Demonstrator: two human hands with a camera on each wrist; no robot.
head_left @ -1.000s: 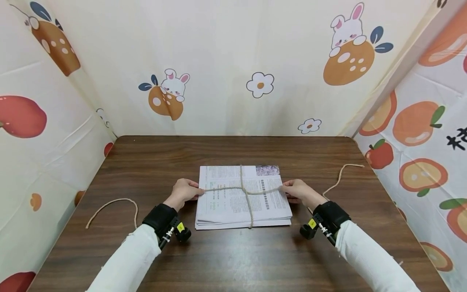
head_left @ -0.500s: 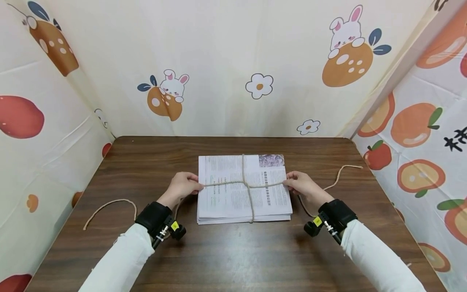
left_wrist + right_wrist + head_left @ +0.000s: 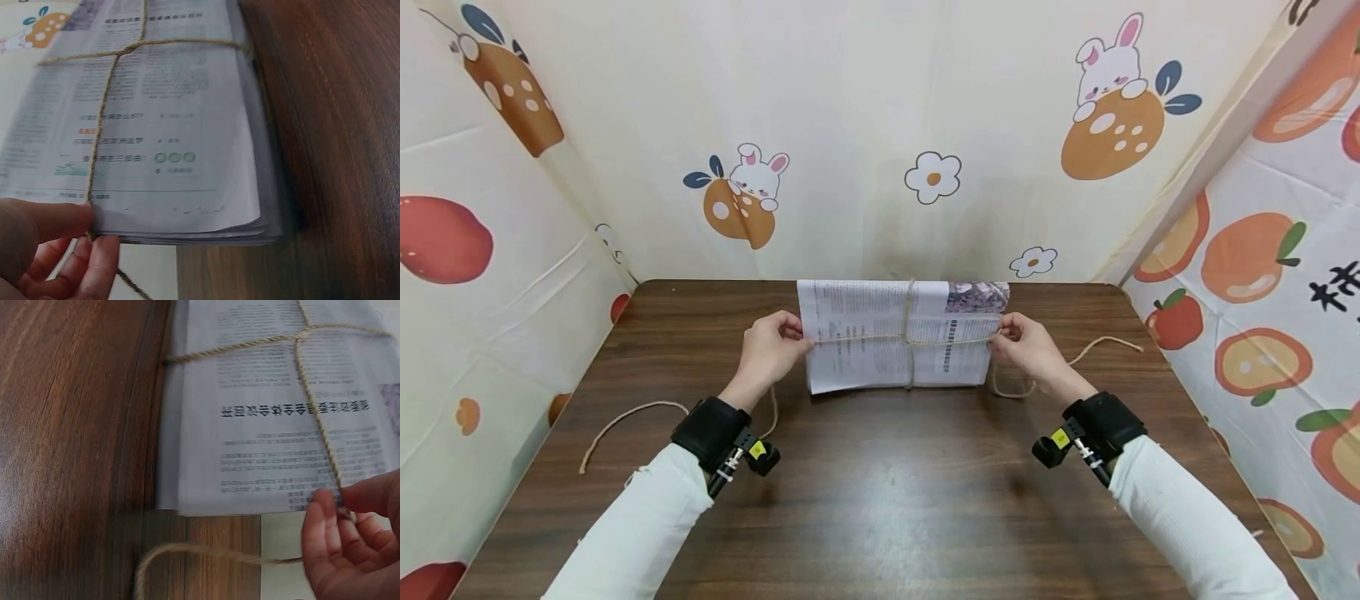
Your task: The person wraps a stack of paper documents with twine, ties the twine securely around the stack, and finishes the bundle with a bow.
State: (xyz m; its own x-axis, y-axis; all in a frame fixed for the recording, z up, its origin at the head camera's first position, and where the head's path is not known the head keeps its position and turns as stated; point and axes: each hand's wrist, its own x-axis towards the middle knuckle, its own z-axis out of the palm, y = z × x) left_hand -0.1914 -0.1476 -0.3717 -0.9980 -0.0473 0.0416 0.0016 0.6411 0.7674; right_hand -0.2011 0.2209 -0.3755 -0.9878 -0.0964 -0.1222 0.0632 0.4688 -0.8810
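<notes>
A stack of folded newspapers is tipped up at the back of the table, its printed face towards me. Twine runs across it both ways and crosses near the middle. My left hand pinches the twine at the stack's left edge; in the left wrist view the thumb and fingers meet on it. At the opposite edge my right hand pinches the twine likewise, and in the right wrist view a loose tail trails from the fingers. The stack's underside is hidden.
A brown wood-grain table lies under everything. One loose twine end curves over its left side, another over its right. A printed curtain stands right behind the table, with more at both sides.
The newspaper stack has moved away from me and its far edge has risen, so it went from flat to tipped up. Both hands moved forward with it, keeping hold of the twine.
</notes>
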